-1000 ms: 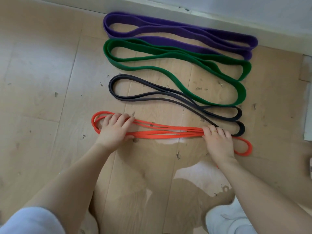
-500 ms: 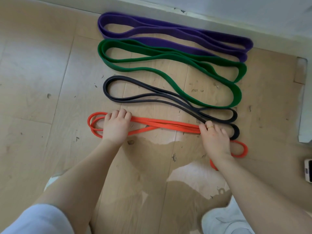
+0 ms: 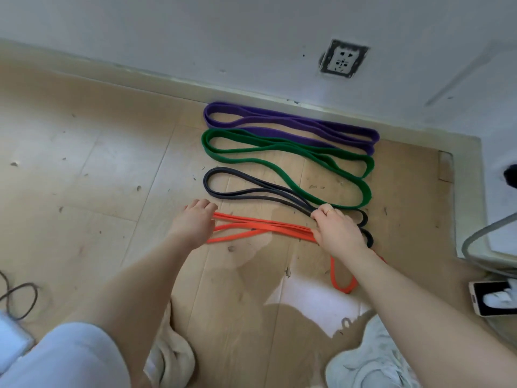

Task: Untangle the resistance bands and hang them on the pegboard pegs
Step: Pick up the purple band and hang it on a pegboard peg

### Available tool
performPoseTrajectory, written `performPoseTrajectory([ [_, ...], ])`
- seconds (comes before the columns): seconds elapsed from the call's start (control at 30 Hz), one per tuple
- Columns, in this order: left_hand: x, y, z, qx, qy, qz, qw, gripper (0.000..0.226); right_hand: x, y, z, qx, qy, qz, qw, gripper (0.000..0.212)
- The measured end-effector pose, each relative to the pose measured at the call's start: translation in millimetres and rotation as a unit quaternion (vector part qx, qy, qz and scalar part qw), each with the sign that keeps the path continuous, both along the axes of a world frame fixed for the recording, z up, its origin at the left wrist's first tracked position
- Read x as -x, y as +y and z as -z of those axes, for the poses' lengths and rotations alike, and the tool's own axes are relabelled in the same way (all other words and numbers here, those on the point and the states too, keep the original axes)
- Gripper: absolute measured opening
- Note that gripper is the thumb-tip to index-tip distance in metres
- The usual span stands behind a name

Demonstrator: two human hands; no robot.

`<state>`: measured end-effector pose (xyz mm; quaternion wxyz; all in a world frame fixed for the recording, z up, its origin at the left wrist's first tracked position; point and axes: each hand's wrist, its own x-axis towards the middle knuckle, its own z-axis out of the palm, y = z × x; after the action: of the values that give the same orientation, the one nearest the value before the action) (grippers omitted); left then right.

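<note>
I see my left hand (image 3: 195, 224) lying open on the orange band (image 3: 265, 228) at floor centre, my right hand (image 3: 337, 233) closed on its strands at three o'clock, touching the black band (image 3: 251, 193), which I might snag too.

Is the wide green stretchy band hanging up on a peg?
No, the wide green stretchy band lies flat on the wooden floor, between the purple band and the black band.

Four bands (image 3: 288, 163) side by side on the floor (image 3: 84, 177), the farthest along the wall (image 3: 195, 37).
</note>
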<state>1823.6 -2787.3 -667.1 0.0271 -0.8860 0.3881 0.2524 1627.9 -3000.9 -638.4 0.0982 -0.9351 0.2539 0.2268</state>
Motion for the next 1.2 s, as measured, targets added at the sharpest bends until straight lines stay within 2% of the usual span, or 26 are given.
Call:
performPoseTrajectory([
  [0.13,-19.0,-11.7,-30.9,0.068,0.002,-0.112,0.991,0.041,-33.7,3.0,-27.1,-0.012,-0.064,-0.002,0.998,0.041],
  [0.23,-39.7,-34.0,-30.3,0.143,0.026,-0.192,0.971,0.039,-71.8,-4.8,-23.0,-0.022,-0.072,-0.01,0.997,0.05],
  [0.47,-131.8,-110.8,41.0,0.188,0.047,-0.318,0.928,0.044,-214.6,-53.5,43.2,-0.052,-0.134,-0.023,0.989,0.049],
  [0.63,-192.4,-145.6,80.4,0.213,0.046,-0.436,0.873,0.047,-310.3,-70.5,77.3,-0.056,-0.174,-0.035,0.983,0.045],
  [0.73,-216.5,-158.7,90.9,0.215,0.034,-0.448,0.867,0.041,-348.7,-68.1,95.2,-0.046,-0.186,-0.039,0.981,0.041],
  [0.87,-234.0,-180.9,95.2,0.252,0.03,-0.435,0.864,0.03,-373.9,-61.7,117.3,0.035,-0.203,-0.043,0.978,0.035],
  [0.97,-247.0,-185.0,99.7,0.25,0.042,-0.457,0.853,0.013,-379.5,-56.7,126.3,0.052,-0.185,-0.06,0.98,0.032],
  [1.0,-248.7,-184.2,99.1,0.262,0.055,-0.466,0.844,0.008,-380.9,-56.0,125.5,0.05,-0.18,-0.067,0.98,0.029],
  [1.07,-244.6,-184.0,91.0,0.322,0.082,-0.467,0.819,0.011,-383.6,-58.2,115.0,0.04,-0.188,-0.059,0.98,0.025],
  [1.2,-224.5,-193.0,50.5,0.479,0.148,-0.442,0.744,0.016,-368.8,-71.8,69.6,0.051,-0.227,-0.016,0.973,0.032],
])
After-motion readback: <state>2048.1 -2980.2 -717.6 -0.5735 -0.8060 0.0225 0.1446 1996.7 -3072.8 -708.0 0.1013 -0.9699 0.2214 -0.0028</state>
